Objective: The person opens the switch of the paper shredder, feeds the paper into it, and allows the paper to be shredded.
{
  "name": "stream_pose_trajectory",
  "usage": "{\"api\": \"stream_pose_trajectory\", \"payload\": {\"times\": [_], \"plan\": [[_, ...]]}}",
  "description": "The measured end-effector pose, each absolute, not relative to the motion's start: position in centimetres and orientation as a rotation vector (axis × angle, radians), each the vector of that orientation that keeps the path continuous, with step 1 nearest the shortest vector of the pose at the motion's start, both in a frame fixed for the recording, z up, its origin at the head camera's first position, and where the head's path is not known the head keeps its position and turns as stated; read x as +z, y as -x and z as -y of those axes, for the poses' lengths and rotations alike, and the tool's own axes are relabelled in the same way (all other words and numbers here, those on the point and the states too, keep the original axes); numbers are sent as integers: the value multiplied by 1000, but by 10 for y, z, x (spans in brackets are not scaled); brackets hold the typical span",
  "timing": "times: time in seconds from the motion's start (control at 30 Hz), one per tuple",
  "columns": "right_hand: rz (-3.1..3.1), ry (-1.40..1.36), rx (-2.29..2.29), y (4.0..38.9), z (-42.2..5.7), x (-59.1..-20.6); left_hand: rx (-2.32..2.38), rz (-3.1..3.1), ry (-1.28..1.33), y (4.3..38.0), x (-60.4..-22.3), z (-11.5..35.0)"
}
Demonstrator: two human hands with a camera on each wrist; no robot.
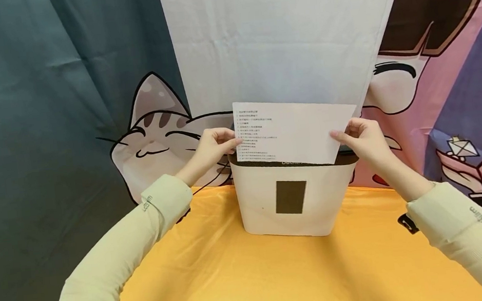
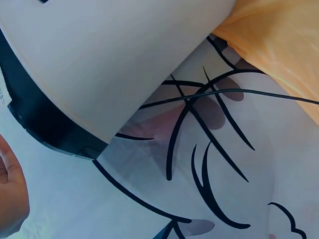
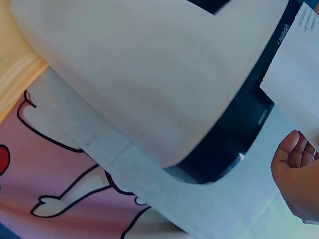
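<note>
Printed white sheet (image 1: 294,132), lower edge in shredder (image 1: 294,199), left hand (image 1: 214,151), right hand (image 1: 365,140) pinching sides.

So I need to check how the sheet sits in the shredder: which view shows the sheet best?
The head view: the whole sheet stands in the shredder, pinched at both edges. The right wrist view shows only a corner; the left wrist view only a sliver at the frame edge.

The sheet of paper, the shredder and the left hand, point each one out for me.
sheet of paper (image 1: 296,132), head view, its blank middle.
shredder (image 1: 259,202), head view, bin's front wall.
left hand (image 1: 214,151), head view, its back.
</note>
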State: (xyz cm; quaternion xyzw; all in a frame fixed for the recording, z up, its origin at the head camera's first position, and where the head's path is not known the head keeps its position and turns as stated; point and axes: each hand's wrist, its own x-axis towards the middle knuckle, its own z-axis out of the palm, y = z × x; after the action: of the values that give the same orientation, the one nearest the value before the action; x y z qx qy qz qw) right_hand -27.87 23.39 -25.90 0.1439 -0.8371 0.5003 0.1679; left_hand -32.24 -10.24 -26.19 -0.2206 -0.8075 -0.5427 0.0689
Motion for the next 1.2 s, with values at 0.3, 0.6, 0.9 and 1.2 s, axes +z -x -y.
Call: {"api": "stream_pose_trajectory", "payload": {"times": [0.3,0.6,0.9,1.2], "plan": [[2332,-313,1355,295,-237,-248,-1703,2388,649,335,-258,93],[2280,-297,1383,307,-239,-239,-1675,2357,637,344,-252,83],[2171,-345,1486,313,-239,-239,-1677,2311,601,355,-250,78],[2116,-397,1464,322,-239,-248,-1766,2241,536,367,-251,66]]}}
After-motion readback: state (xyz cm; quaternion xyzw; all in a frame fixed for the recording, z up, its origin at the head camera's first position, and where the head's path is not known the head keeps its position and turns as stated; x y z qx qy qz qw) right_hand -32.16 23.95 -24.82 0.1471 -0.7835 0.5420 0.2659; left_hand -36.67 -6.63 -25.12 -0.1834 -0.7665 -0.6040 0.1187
